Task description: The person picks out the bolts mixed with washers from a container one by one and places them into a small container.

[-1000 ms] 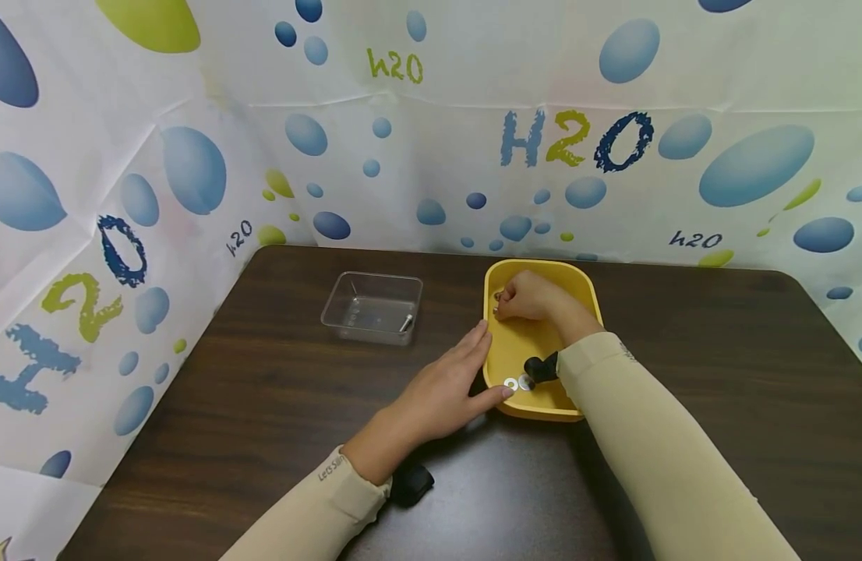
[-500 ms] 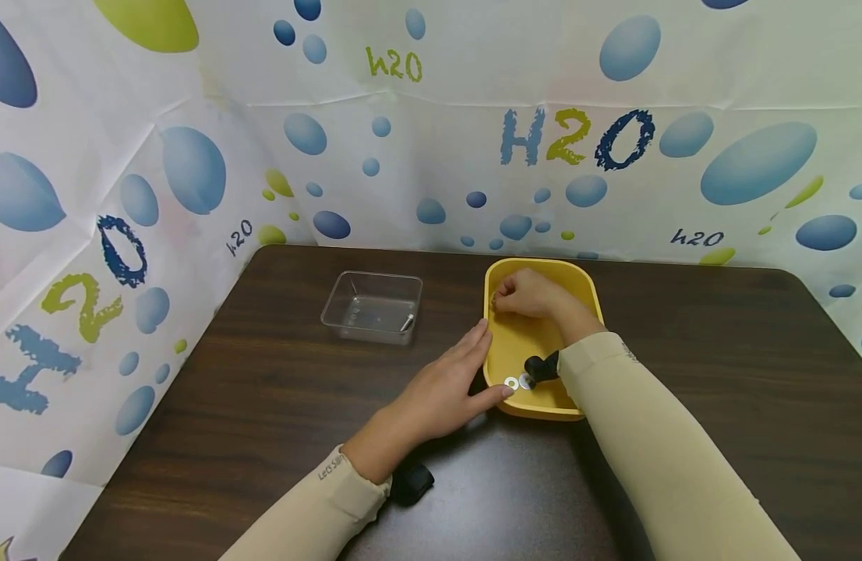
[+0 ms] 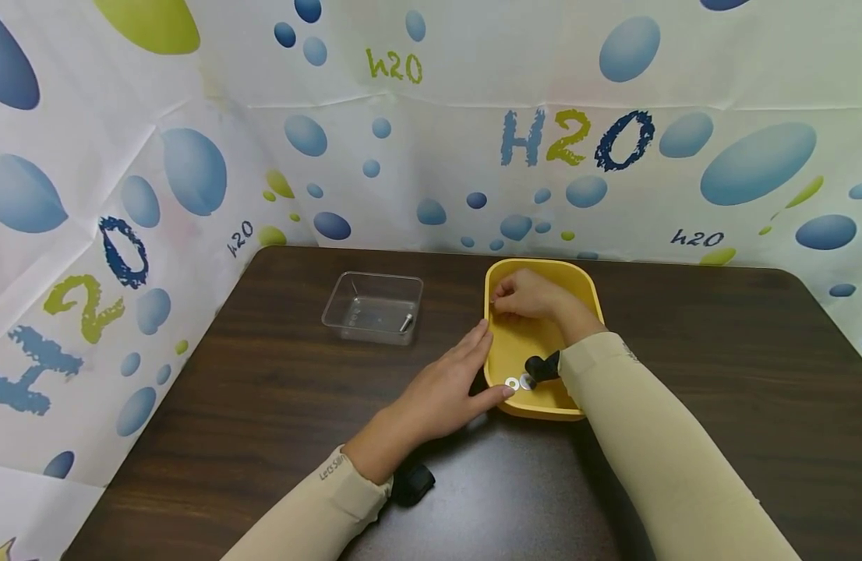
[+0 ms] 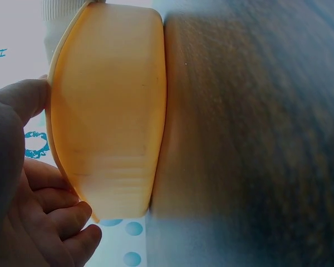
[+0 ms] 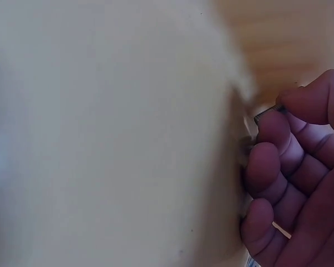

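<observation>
My left hand [image 3: 441,393] lies against the left side of a yellow plastic bin [image 3: 543,405], its fingers fairly straight along the rim and the thumb over the near left corner. The left wrist view shows that hand [image 4: 39,183] touching the rim of the bin [image 4: 108,111]. Inside the bin, near its far left wall, my right hand [image 3: 532,294] pinches a small threaded metal piece [image 5: 269,113] between thumb and index finger; the rest of the piece is hidden. Two flat washers [image 3: 511,383] lie at the near end of the bin.
Left of the bin stands a clear plastic container [image 3: 371,335] with a small metal bolt [image 3: 406,322] inside. Both rest on a dark wooden table [image 3: 249,421]. A printed sheet [image 3: 459,140] hangs behind the table and along its left side.
The right hand's fingertips have shifted slightly left, to the bin's left wall. The left hand, the bin and the clear container stay where they were.
</observation>
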The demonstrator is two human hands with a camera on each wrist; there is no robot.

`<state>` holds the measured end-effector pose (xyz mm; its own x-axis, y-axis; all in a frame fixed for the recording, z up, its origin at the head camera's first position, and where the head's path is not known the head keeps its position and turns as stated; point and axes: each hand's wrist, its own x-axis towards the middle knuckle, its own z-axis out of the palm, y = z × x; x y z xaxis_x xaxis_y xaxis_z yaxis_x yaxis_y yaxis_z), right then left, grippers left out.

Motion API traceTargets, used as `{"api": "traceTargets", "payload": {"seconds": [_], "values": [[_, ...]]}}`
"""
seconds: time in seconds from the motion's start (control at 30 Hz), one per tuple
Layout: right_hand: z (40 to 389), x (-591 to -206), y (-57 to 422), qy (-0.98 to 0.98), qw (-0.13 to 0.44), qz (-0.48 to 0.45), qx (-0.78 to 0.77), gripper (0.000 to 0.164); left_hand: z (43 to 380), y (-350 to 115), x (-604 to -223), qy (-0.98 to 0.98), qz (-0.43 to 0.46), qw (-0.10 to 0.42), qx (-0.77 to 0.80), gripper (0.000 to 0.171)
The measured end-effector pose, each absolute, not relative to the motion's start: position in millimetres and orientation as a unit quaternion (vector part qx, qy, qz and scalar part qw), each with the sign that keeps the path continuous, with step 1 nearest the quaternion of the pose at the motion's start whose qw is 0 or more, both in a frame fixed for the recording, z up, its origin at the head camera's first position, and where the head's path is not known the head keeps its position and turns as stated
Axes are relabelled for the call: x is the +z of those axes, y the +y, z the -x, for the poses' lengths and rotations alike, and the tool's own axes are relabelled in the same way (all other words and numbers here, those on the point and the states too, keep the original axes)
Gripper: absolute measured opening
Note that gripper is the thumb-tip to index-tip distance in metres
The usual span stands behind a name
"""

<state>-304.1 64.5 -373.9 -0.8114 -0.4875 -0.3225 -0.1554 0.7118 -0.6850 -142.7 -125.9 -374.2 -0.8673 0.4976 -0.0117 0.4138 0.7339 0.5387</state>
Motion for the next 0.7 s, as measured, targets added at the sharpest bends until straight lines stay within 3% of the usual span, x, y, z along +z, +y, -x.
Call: {"api": "traceTargets", "payload": {"seconds": [0.7], "values": [[301.7, -371.8, 63.2, 0.892, 0.236, 0.160, -0.352, 0.016, 142.4, -125.7, -373.4, 0.929, -0.242, 0.080, 0.269, 0.087]]}}
